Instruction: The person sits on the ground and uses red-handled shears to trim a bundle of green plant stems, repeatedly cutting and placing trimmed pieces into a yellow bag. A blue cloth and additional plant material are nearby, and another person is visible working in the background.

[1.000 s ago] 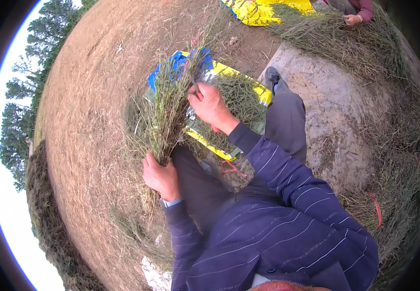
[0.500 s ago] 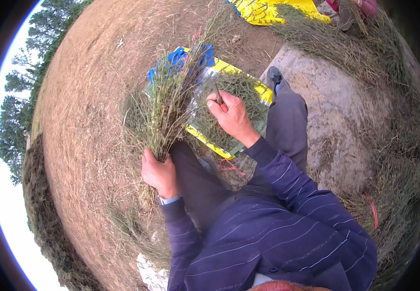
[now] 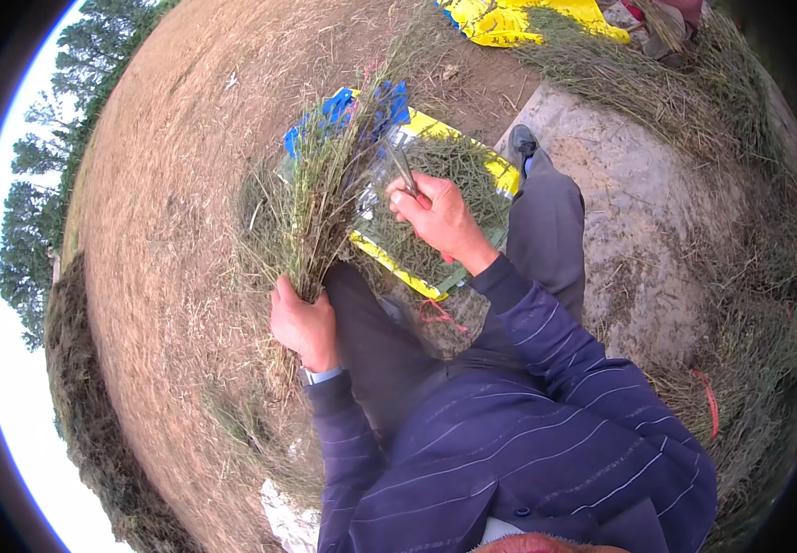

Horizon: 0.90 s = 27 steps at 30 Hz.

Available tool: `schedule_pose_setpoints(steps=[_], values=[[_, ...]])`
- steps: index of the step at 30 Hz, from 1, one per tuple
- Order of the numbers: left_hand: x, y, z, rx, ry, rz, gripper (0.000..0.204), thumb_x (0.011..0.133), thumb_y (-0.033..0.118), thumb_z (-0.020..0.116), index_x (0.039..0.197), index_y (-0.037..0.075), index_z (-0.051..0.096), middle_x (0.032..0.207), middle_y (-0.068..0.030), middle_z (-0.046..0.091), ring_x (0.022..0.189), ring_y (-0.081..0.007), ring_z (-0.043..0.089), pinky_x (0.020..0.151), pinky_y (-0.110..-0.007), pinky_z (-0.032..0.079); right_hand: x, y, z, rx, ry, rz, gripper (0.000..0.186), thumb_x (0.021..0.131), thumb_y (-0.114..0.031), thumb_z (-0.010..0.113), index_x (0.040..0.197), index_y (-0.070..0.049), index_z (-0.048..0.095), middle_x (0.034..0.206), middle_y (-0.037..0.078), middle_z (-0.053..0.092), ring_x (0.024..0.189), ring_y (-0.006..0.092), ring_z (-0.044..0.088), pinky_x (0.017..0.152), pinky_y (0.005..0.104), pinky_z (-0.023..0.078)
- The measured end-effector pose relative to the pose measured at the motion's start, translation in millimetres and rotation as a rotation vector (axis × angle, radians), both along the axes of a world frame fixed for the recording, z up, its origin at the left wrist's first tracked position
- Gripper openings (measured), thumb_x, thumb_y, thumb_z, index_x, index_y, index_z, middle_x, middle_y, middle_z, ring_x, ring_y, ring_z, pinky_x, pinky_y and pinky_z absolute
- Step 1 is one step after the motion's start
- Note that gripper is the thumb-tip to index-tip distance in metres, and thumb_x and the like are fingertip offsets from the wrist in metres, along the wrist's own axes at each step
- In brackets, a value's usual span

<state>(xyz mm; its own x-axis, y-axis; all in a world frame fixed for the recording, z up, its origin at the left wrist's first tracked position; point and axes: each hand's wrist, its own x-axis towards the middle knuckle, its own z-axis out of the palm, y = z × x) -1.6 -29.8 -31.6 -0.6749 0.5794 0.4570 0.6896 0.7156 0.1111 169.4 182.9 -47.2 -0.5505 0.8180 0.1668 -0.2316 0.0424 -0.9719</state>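
My left hand (image 3: 304, 324) is closed around the lower stalks of a bundle of long, green-brown plant stems (image 3: 317, 207). The bundle fans out away from me, its tops over a blue cloth (image 3: 332, 115). Just right of the stems, my right hand (image 3: 437, 217) grips a pair of scissors (image 3: 402, 166) by the handles, mostly hidden in my fingers. Their metal blades point away from me, toward the bundle. Beneath the right hand, cut green stems (image 3: 445, 170) lie heaped on a yellow-edged sheet (image 3: 389, 263).
A pale slab (image 3: 615, 184) lies right of my outstretched leg, with heaped stems (image 3: 656, 111) along its far side. Beyond, another person (image 3: 670, 28) works beside a yellow sheet (image 3: 495, 23). Dry straw-covered ground (image 3: 168, 221) spreads left. A red string (image 3: 440, 315) lies near my knees.
My right hand has shifted slightly left and the blades now show more, tilted toward the bundle. The left hand keeps its hold, nearly still. The other person at the far right has moved.
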Motion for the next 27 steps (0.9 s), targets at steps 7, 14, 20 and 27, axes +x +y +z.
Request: schedule_pose_setpoints(steps=[7,14,20,27], values=[[2,1,3,-0.02,-0.01,0.025,0.062,0.068,0.018,0.093,0.122,0.01,0.064,0.102,-0.0142,0.07,0.087,-0.0388,0.073,0.072,-0.049,0.058,16,2,-11,0.037,-0.224,-0.003,0.016,0.105,-0.017,0.064,0.105,-0.002,0.068,0.085,0.001,0.069,0.074,0.0087,0.066,0.062,0.0281,0.054],[4,0,2,-0.015,-0.006,0.023,0.06,0.068,0.016,0.092,0.12,0.009,0.064,0.101,-0.015,0.069,0.087,-0.0403,0.072,0.072,-0.05,0.057,1,-21,-14,0.092,-0.345,0.08,0.03,0.098,-0.025,0.067,0.088,0.003,0.066,0.068,0.021,0.061,0.06,0.0335,0.06,0.064,0.0478,0.049],[2,0,2,-0.018,-0.005,0.02,0.059,0.067,0.015,0.091,0.119,0.008,0.064,0.101,-0.0155,0.069,0.086,-0.0414,0.072,0.072,-0.051,0.057,-10,-24,-15,0.122,-0.34,0.111,0.029,0.103,-0.024,0.064,0.085,-0.001,0.064,0.069,0.002,0.061,0.06,0.0114,0.055,0.059,0.0355,0.048],[1,1,-1,-0.003,0.003,0.003,0.056,0.068,0.015,0.09,0.118,0.006,0.065,0.1,-0.0167,0.069,0.086,-0.0423,0.071,0.072,-0.051,0.056,3,-13,-10,0.084,-0.282,-0.011,0.032,0.104,-0.025,0.063,0.085,0.0,0.062,0.07,0.001,0.061,0.061,0.011,0.056,0.06,0.0355,0.049]])
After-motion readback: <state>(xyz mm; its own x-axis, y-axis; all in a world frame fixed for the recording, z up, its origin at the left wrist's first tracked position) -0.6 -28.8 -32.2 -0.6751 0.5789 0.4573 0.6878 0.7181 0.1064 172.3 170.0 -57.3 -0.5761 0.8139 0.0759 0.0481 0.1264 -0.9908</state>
